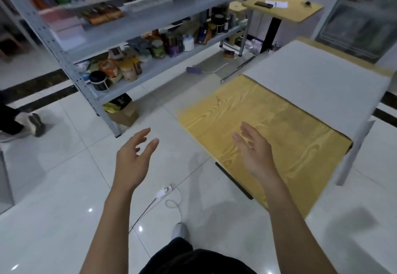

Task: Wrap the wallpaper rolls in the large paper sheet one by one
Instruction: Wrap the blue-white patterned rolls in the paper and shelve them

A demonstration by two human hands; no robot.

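Note:
A large white paper sheet (318, 78) lies over the far part of a wood-grain table (264, 127) on the right, its right edge hanging off the table. No wallpaper roll shows in this view. My left hand (133, 159) hovers over the tiled floor left of the table, fingers apart, holding nothing. My right hand (253, 149) is raised above the table's near half, palm turned inward, fingers apart, also empty. Both are apart from the sheet.
A grey metal shelf rack (150, 28) full of jars and boxes stands at the back left. A small wooden stand table (283, 7) is behind. A white cable and plug (165, 190) lie on the floor. Another person's feet (30, 123) are at far left.

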